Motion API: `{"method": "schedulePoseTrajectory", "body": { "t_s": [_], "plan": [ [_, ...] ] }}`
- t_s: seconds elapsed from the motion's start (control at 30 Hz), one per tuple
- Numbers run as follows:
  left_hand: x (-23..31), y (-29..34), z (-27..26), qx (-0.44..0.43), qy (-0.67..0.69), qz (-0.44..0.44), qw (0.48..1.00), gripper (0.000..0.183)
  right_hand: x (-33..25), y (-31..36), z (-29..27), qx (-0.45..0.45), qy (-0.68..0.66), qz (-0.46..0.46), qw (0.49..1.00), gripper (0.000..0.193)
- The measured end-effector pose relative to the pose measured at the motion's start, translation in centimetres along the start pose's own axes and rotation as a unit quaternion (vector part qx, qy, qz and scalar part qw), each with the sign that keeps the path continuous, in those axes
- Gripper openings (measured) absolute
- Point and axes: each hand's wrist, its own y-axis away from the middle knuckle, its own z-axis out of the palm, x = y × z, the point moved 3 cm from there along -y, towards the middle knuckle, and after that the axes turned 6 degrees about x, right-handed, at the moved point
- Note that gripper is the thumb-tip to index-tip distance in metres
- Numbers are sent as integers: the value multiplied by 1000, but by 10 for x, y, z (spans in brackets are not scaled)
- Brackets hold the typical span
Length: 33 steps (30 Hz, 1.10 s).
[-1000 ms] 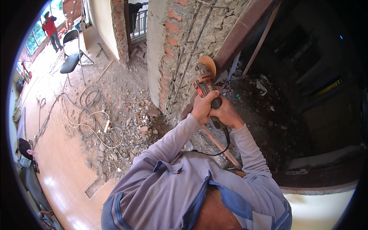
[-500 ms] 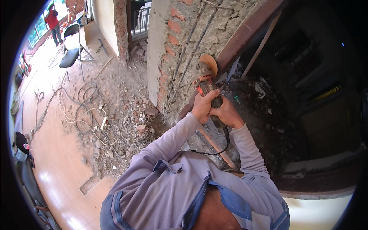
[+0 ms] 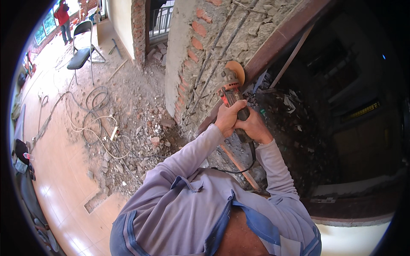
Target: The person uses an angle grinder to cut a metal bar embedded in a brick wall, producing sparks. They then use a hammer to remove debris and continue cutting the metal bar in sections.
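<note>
Both my hands are wrapped round an angle grinder (image 3: pixel 232 96) with a dusty red and dark body. My left hand (image 3: pixel 229 117) grips it just behind the head, and my right hand (image 3: pixel 256 127) holds the rear of the body. The orange-tan disc (image 3: pixel 235 72) faces away from me, close to a dark red-brown frame (image 3: pixel 273 49); whether it touches cannot be made out. Behind the head is a broken wall (image 3: pixel 252 32) of rough mortar and brick with exposed steel bars (image 3: pixel 217 46). A black cord (image 3: pixel 241 172) runs from the grinder's back end toward my body.
Rubble (image 3: pixel 160 128) covers the floor at the wall's foot. Tangled cables (image 3: pixel 96 115) and a white power strip (image 3: pixel 114 133) lie to the left. A folding chair (image 3: pixel 80 57) and a person in red (image 3: pixel 62 19) stand far left. A wooden strip (image 3: pixel 239 164) lies below my hands.
The view has shifted slightly, so the floor things at left sit a little differently. My grip on the angle grinder is the same, and its disc stays by the frame.
</note>
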Motion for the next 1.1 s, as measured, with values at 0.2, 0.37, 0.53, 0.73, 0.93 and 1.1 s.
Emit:
{"method": "schedulePoseTrajectory", "body": {
  "t_s": [0.2, 0.37, 0.53, 0.73, 0.93, 1.1],
  "plan": [
    [-2, -2, -1, -5, 7, 0, 1000, 24, 4, 0, 0, 18, 9, -18, 1000, 61],
    [-3, -3, -1, 2, 8, 0, 1000, 23, 9, -2, 0, 26, 24, -12, 999, 51],
    [-2, -4, -1, 0, 6, 0, 1000, 22, 7, -3, -1, 8, 26, 9, 1000, 64],
    [-3, -5, -1, 8, 7, 7, 1000, 22, 3, -3, 0, 19, 0, 2, 1000, 55],
    [-3, -4, -1, 7, 13, 1, 1000, 23, 1, -2, -1, 17, 17, 19, 1000, 57],
    [-3, -4, -1, 13, -5, -9, 1000, 23, 3, -3, -1, 18, 28, 6, 999, 58]
  ]
}}
